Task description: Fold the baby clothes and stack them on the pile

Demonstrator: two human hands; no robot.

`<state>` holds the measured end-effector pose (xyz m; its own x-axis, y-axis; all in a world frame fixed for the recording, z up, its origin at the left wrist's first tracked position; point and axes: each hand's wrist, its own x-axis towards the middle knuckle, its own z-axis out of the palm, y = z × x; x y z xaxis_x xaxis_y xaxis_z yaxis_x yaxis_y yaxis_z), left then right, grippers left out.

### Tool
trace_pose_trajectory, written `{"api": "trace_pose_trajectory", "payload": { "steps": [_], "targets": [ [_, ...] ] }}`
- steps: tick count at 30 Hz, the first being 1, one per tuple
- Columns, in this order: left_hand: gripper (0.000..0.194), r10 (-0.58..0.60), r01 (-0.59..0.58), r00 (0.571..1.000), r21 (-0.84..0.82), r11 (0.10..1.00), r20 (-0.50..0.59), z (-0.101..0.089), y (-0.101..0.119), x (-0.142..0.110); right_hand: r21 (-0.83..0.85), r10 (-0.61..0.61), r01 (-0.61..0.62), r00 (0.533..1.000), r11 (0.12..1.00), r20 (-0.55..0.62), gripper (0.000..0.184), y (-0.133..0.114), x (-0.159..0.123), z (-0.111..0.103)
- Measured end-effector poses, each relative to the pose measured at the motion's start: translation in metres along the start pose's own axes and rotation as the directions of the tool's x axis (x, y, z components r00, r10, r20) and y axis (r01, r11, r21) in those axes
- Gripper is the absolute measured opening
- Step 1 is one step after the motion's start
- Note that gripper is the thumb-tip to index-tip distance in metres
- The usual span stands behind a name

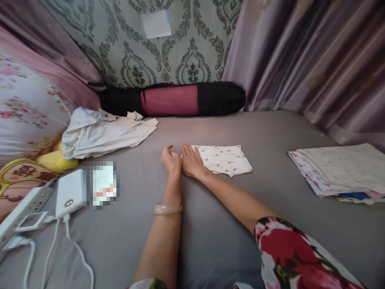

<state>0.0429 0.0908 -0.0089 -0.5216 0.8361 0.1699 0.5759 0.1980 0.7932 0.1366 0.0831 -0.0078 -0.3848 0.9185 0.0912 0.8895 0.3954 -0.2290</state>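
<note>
Both arms reach forward over a grey bedsheet (pixel 228 241). My right hand (pixel 191 161) lies flat with fingers stretched out, touching the left edge of a small folded white cloth (pixel 224 159) printed with tiny motifs. My left hand (pixel 171 159) rests on the sheet right beside it, fingers loosely curled and holding nothing. A pale bangle (pixel 167 209) circles my left wrist. My right arm has a red floral sleeve (pixel 297 257).
A crumpled white garment (pixel 102 134) lies at the back left. A black and maroon roll bag (pixel 173 99) sits against the wall. Folded cloths are stacked (pixel 339 170) at the right. A white power bank (pixel 69 193), power strip (pixel 21 210) and cables (pixel 75 249) lie at the left.
</note>
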Motion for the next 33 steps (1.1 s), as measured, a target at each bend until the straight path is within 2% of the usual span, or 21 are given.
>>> {"api": "trace_pose_trajectory", "payload": {
  "steps": [6,11,13,15,17,20,23,27,33],
  "targets": [
    [0.043,0.006,-0.010,0.999,-0.099,0.995,-0.036,0.003,-0.003,0.003,0.038,0.014,-0.014,1.000,0.999,-0.011,0.057,0.001,0.001,0.006],
    [0.041,0.037,-0.042,0.998,-0.129,0.991,-0.046,0.006,-0.005,0.003,0.134,0.030,-0.032,0.999,0.990,0.013,0.058,0.002,0.000,-0.004],
    [0.042,0.077,-0.082,0.996,-0.098,0.992,-0.048,0.008,-0.004,0.001,0.161,0.048,-0.042,0.998,0.986,-0.031,0.059,0.007,-0.005,-0.012],
    [0.042,0.172,-0.173,0.985,-0.042,0.984,-0.030,0.011,-0.001,-0.004,0.145,0.069,-0.057,0.994,0.988,-0.083,0.058,0.016,-0.013,-0.020],
    [0.042,0.307,-0.308,0.951,0.023,0.951,0.032,0.015,0.005,-0.011,0.102,0.090,-0.080,0.991,0.992,-0.098,0.057,0.030,-0.024,-0.028],
    [0.041,0.497,-0.520,0.847,0.101,0.848,0.190,0.022,0.014,-0.027,0.025,0.110,-0.108,0.991,0.994,-0.077,0.054,0.053,-0.040,-0.035],
    [0.043,0.560,-0.637,0.754,0.172,0.752,0.344,0.028,0.020,-0.040,-0.029,0.092,-0.093,0.994,0.995,-0.052,0.052,0.068,-0.049,-0.035],
    [0.045,0.476,-0.649,0.727,0.269,0.711,0.495,0.029,0.021,-0.046,-0.040,0.085,-0.086,0.996,0.995,-0.021,0.052,0.073,-0.052,-0.029],
    [0.047,0.446,-0.657,0.720,0.314,0.685,0.532,0.027,0.022,-0.046,-0.031,0.102,-0.103,0.994,0.994,-0.041,0.052,0.070,-0.052,-0.025]
  ]
}}
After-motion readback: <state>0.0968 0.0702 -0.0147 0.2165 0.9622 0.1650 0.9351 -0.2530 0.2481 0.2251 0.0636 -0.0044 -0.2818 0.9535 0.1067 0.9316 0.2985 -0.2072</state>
